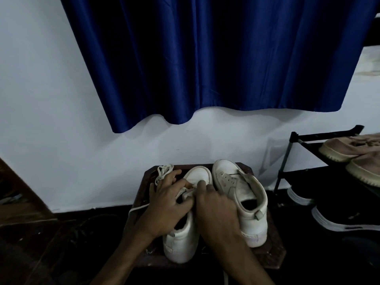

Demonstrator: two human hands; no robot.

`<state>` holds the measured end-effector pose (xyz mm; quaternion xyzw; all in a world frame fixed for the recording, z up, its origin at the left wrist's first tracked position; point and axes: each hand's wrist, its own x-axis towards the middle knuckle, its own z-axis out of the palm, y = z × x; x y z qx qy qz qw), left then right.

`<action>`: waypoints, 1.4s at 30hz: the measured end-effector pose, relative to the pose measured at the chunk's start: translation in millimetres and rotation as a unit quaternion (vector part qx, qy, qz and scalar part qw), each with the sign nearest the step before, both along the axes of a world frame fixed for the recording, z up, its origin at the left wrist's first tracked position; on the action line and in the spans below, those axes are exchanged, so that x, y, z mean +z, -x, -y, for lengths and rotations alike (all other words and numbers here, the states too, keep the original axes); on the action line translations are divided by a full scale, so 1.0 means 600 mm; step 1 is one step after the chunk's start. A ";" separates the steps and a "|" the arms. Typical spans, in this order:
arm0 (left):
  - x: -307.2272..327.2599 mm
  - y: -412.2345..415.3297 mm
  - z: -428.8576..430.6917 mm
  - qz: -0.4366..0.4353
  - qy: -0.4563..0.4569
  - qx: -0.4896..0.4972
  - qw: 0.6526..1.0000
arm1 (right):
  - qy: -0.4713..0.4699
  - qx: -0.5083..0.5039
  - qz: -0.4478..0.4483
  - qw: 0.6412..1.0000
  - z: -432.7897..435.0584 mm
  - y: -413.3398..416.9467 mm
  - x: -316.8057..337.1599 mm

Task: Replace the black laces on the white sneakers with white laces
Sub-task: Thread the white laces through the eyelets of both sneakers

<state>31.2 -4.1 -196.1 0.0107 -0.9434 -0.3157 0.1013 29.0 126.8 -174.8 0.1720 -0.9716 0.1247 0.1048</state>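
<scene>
Two white sneakers are set side by side on a small dark wooden table [275,254], toes pointing far, toward the wall. The left sneaker [181,241] is covered in the middle by both hands. The right sneaker [244,194] is bare, and no lace is seen in its holes. A white lace [163,171] is bunched at the far left of the table, just beside the left hand [166,204], and one strand is hung over the table's left edge. The left hand is curled over the left sneaker's tongue, fingers bent, and a bit of lace seems to be pinched there. The right hand [216,210] is laid on the same shoe; what is held by it cannot be told. A blue curtain [216,58] is hung on the far wall. A black shoe rack [287,159] with more shoes is seen at the right.
</scene>
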 end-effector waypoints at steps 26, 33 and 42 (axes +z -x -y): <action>0.011 -0.003 0.000 0.026 -0.071 -0.007 0.997 | -0.076 -0.004 0.080 0.994 -0.052 -0.041 -0.037; -0.021 -0.016 -0.004 -0.018 -0.233 0.104 0.967 | 0.042 0.004 0.068 0.997 -0.010 -0.017 -0.023; -0.020 -0.007 0.000 -0.006 -0.324 0.199 0.925 | -0.021 -0.006 0.006 1.000 0.006 0.015 -0.035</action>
